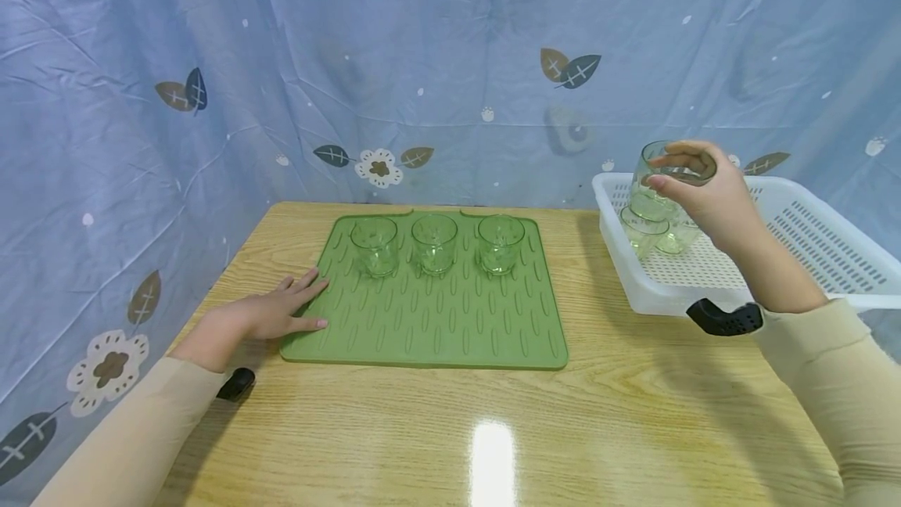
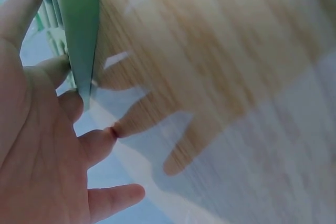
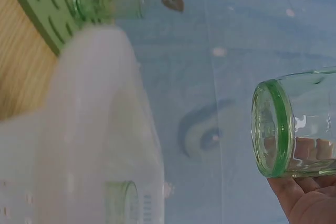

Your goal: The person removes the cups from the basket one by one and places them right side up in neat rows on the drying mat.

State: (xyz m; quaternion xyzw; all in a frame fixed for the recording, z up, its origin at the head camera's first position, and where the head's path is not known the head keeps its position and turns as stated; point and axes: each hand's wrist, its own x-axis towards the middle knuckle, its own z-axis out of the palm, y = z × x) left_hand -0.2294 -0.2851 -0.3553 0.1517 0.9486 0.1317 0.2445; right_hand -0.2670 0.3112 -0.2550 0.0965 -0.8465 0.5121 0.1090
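My right hand (image 1: 725, 194) grips a clear green-tinted glass (image 3: 282, 127) above the white basket, its thumb and fingers around the side. The right wrist view shows its thick green base. Below it, more glasses (image 1: 644, 235) stand inside the basket, partly hidden by the hand and the held glass. My left hand (image 1: 271, 313) rests at the left edge of a green ribbed mat (image 1: 436, 327), fingers spread, with some fingertips on it. Along the mat's back edge three matching glasses stand upright in a row: left (image 1: 376, 249), middle (image 1: 434, 245) and right (image 1: 500, 246).
The white perforated plastic basket (image 1: 662, 292) stands at the right on a wooden table (image 1: 598, 405). A blue patterned cloth (image 1: 457, 84) hangs behind the table and along its left side. Black wrist devices show at both sleeves.
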